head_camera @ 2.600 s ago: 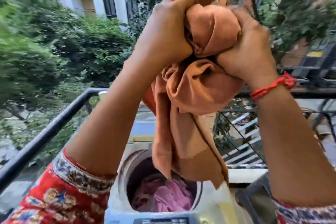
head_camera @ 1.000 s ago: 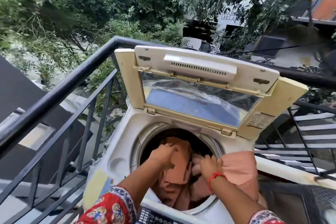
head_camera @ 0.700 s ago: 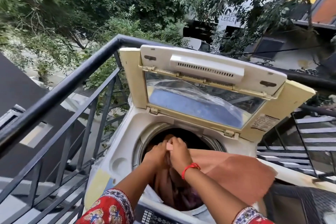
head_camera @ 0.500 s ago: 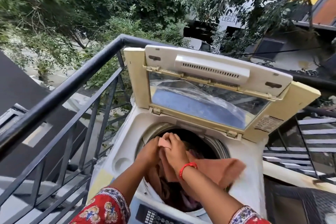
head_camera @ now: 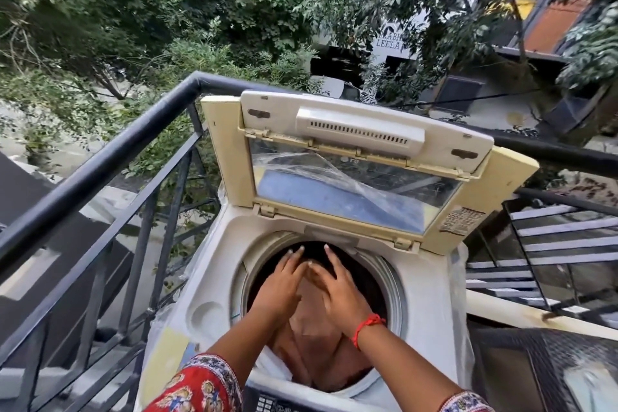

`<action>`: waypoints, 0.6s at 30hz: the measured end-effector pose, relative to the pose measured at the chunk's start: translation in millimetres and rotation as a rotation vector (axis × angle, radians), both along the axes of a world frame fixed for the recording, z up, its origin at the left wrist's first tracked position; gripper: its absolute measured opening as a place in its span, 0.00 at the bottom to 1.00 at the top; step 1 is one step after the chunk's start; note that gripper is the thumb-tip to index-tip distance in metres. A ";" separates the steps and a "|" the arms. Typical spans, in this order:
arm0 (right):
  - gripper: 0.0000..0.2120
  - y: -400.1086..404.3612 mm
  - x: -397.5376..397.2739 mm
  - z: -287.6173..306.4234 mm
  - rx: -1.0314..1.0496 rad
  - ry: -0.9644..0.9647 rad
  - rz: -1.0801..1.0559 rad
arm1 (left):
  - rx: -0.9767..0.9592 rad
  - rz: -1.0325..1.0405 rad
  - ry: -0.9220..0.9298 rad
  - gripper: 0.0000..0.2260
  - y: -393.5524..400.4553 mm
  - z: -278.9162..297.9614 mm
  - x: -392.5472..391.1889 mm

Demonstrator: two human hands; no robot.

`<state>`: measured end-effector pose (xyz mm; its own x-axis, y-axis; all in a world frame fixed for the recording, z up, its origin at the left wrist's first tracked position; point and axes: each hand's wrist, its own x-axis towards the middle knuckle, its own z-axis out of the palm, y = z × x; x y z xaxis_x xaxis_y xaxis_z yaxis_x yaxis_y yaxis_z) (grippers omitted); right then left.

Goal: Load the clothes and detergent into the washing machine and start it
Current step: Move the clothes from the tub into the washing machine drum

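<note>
A cream top-loading washing machine (head_camera: 214, 281) stands on a balcony with its lid (head_camera: 354, 164) raised upright. An orange-brown cloth (head_camera: 312, 331) fills the round drum opening. My left hand (head_camera: 282, 288) and my right hand (head_camera: 341, 291) are both inside the opening, fingers spread and palms flat on the cloth, side by side and nearly touching. Neither hand grips the fabric. A red thread band circles my right wrist. The control panel (head_camera: 277, 403) shows only at the bottom edge. No detergent is in view.
A black metal railing (head_camera: 110, 160) runs along the left and behind the machine. Black stairs (head_camera: 548, 244) with a rail descend at the right. A dark woven chair or basket (head_camera: 541, 375) sits at the lower right. Trees and buildings lie beyond.
The cloth was held high in both hands, then lowered into the drum. The part hanging over the right rim has gone inside, and both hands have opened flat on top of it.
</note>
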<state>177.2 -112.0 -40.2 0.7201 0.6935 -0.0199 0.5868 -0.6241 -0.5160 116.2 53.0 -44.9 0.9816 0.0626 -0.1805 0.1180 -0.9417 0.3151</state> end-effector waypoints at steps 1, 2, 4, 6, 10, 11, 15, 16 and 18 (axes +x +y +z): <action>0.32 -2.3 0.5 0.3 0.036 -0.045 0.000 | 0.020 -0.001 -0.014 0.34 -0.5 4.2 1.2; 0.33 -4.3 1.0 1.5 0.004 -0.044 0.017 | 0.048 -0.015 0.002 0.35 -0.4 0.4 3.4; 0.33 -8.7 1.4 1.1 -0.202 0.071 0.029 | 0.133 0.023 0.236 0.37 1.7 -12.5 0.7; 0.32 -16.3 2.5 -1.9 -0.375 0.151 0.012 | 0.121 -0.023 0.507 0.51 6.8 -35.3 -0.6; 0.26 -26.8 -0.7 3.6 -0.389 0.146 0.026 | 0.054 -0.116 0.555 0.29 1.6 -22.1 -8.5; 0.24 -29.6 -1.7 5.0 -0.383 0.144 0.012 | 0.022 -0.081 0.514 0.27 2.5 -18.4 -8.7; 0.14 -39.5 -5.3 8.5 -0.279 0.297 -0.145 | -0.065 0.001 0.469 0.24 -4.8 -8.0 -5.6; 0.10 -39.8 -4.7 9.5 -0.234 0.349 -0.214 | -0.103 0.036 0.434 0.24 -7.6 -3.2 -2.8; 0.05 -36.6 1.2 6.1 -0.125 0.426 -0.374 | -0.143 0.078 0.380 0.23 -11.7 1.1 4.8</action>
<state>178.4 -148.6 -34.1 0.8261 0.3671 -0.4275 0.0711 -0.8204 -0.5673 121.0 41.3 -43.8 0.8369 0.0817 -0.5412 0.3200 -0.8753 0.3626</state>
